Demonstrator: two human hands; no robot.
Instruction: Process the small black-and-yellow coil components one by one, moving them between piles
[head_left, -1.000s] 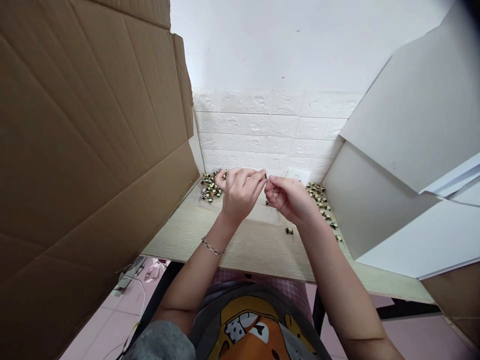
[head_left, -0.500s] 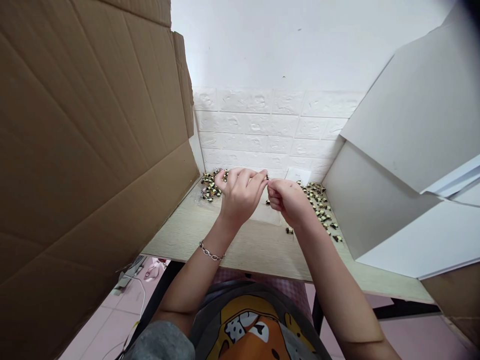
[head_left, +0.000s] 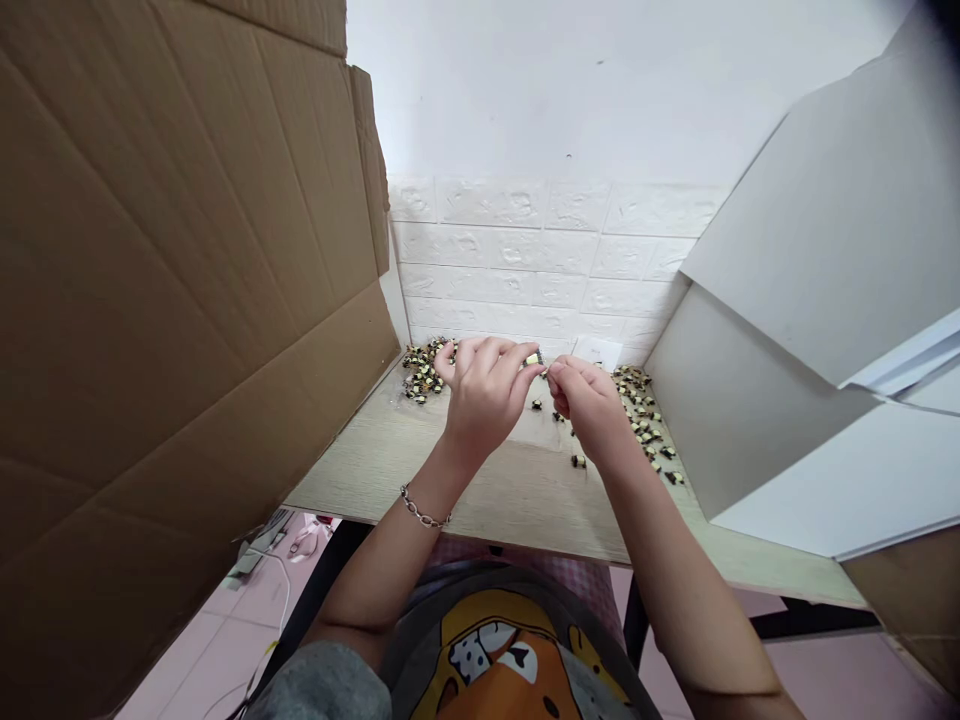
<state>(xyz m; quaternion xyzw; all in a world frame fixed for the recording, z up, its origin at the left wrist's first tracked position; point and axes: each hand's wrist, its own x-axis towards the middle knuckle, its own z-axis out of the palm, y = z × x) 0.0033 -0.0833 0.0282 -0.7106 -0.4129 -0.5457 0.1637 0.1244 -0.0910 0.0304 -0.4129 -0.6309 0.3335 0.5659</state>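
Observation:
My left hand (head_left: 486,388) is raised over the table and pinches a small black-and-yellow coil part (head_left: 534,358) between thumb and fingers, with its other fingers partly spread. Right beside it, my right hand (head_left: 589,395) is closed in a pinch at the left thumb's tip. What it grips, perhaps a thin wire, is too small to make out. Below the hands a similar loose coil part (head_left: 536,405) lies on the table, and another coil part (head_left: 578,461) sits nearer the front edge.
A pile of coil parts (head_left: 424,372) lies at the back left, more scattered coil parts (head_left: 646,420) at the right. Tall cardboard (head_left: 195,260) walls the left side; white panels (head_left: 780,350) stand at the right. The wooden table (head_left: 525,500) meets a white brick-patterned wall (head_left: 510,245).
My right hand has moved slightly right, so a small gap opens between the hands. The coil part in my left hand shows more of its yellow side.

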